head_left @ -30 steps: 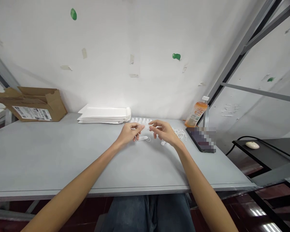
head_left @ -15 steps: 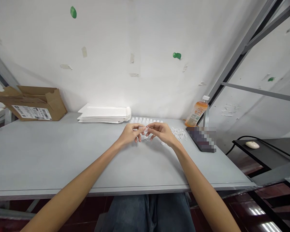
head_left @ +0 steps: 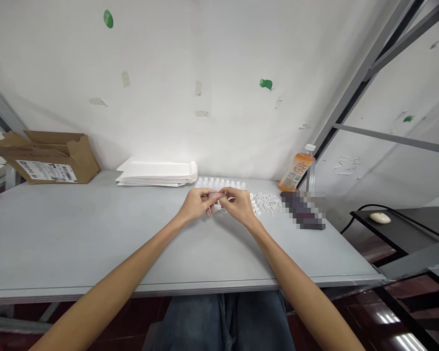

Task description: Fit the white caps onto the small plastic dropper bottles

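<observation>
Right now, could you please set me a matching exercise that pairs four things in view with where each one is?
Things:
1. cardboard box
2. orange bottle
3. computer mouse
4. small clear piece

Places:
A. on the dark side desk at the far right
B. at the far left end of the table
C. pinched between the left hand and the right hand
D. at the table's back right, near the wall

Pairs: 1-B, 2-D, 3-A, 4-C.
</observation>
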Motion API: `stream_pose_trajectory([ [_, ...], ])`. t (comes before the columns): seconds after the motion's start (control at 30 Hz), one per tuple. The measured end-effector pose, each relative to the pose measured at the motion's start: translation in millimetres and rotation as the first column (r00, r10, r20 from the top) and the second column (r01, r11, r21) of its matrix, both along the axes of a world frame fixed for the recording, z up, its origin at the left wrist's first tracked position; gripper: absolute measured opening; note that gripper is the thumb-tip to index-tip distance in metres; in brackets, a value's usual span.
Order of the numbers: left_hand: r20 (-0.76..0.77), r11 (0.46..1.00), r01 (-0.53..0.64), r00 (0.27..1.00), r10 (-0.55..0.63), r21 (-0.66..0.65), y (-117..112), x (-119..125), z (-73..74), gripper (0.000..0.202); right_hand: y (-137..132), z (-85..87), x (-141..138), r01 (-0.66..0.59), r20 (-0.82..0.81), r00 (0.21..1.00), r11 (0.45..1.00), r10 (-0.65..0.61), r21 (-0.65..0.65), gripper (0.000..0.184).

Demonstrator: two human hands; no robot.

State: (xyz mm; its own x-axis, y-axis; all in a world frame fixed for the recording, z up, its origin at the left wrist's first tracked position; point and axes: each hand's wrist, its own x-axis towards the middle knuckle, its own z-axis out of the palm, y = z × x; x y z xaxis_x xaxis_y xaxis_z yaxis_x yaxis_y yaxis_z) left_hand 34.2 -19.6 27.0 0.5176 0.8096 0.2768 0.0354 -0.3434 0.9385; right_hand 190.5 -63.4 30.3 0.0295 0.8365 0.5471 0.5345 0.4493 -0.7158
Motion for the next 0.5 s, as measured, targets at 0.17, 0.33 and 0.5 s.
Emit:
stream_pose_trajectory([
  [0.17,0.022,1.0,0.004,1.0,-0.004,0.004,1.2,0.7,-2.6,0.043,0.6,-0.6,0.5,0.013,0.059,0.998,0.999,-0.016,0.05,0.016],
  [0.33,0.035,1.0,0.012,0.999,-0.013,0.026,0.9,1.7,-4.8,0.044,1.9,-4.2,-2.3,0.087,0.1,0.99,0.987,-0.101,0.137,0.017],
  [0.5,0.042,0.999,-0.003,0.999,0.001,0.036,1.3,2.4,-5.5,0.043,6.2,-10.2,-5.3,0.15,0.093,0.981,0.972,-0.169,0.182,0.02],
])
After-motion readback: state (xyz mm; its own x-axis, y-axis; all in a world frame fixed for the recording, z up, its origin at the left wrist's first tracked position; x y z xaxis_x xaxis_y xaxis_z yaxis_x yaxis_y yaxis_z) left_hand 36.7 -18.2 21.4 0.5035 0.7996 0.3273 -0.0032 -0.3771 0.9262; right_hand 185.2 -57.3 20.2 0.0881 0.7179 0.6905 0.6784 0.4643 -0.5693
